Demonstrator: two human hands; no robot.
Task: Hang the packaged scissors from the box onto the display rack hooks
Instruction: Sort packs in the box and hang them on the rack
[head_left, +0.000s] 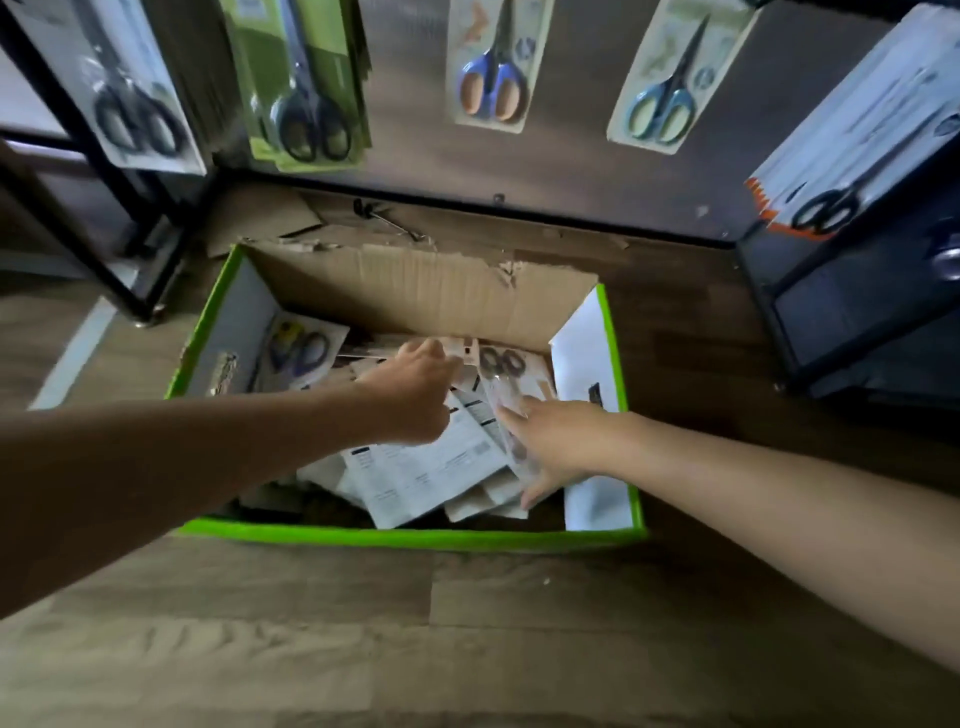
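Note:
A green-edged cardboard box (410, 538) sits on the wood floor, filled with several packaged scissors (431, 467) lying mostly face down. Both my hands are inside it. My left hand (415, 387) reaches over the pile, fingers curled around the packs at the far side; whether it grips one I cannot tell. My right hand (558, 441) holds a clear pack with black-handled scissors (501, 379), thumb on top. A purple-handled pack (301, 351) leans in the box's left corner. The display rack (566, 145) behind carries hung packs: blue-handled (491, 67) and teal-handled (670, 88).
Green packs with black scissors (306, 88) and a white pack (130, 98) hang at the upper left beside a black metal frame (93, 208). A dark shelf unit (852, 301) with more packs stands at right. Torn cardboard scraps (260, 218) and a loose hook (384, 218) lie behind the box.

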